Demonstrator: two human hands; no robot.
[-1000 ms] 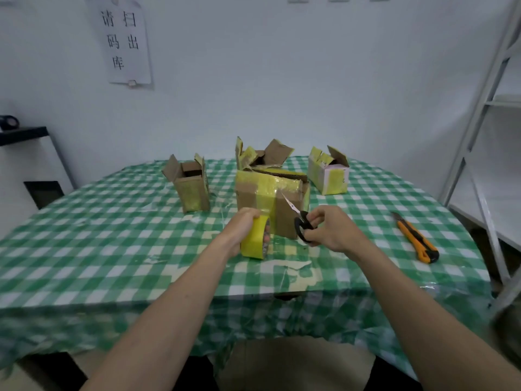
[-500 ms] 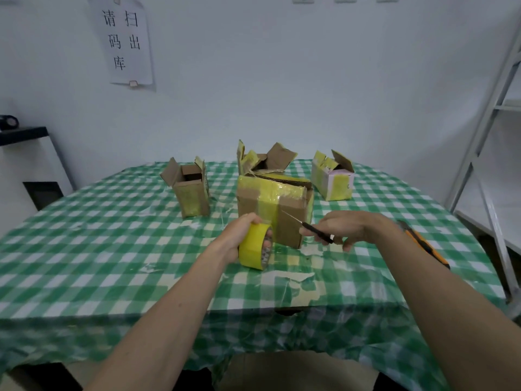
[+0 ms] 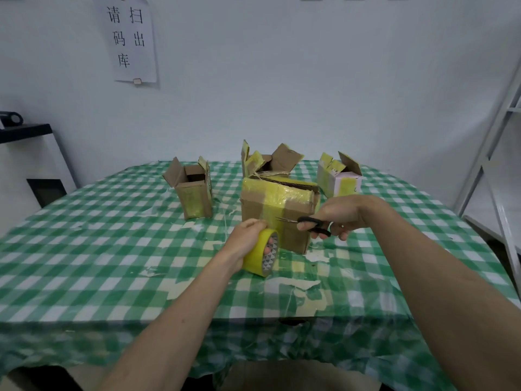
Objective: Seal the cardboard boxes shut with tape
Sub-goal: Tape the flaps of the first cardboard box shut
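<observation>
left hand (image 3: 248, 238) grips yellow tape roll (image 3: 260, 252); right hand (image 3: 337, 214) holds scissors (image 3: 307, 222), blades against taped box (image 3: 277, 213) mid-table (image 3: 84, 249); three open boxes (image 3: 191, 190) toward the far edge.

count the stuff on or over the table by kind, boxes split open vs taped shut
open cardboard boxes: 3
taped cardboard box: 1
yellow tape roll: 1, gripped by the left hand
black-handled scissors: 1, in the right hand
total: 6
</observation>
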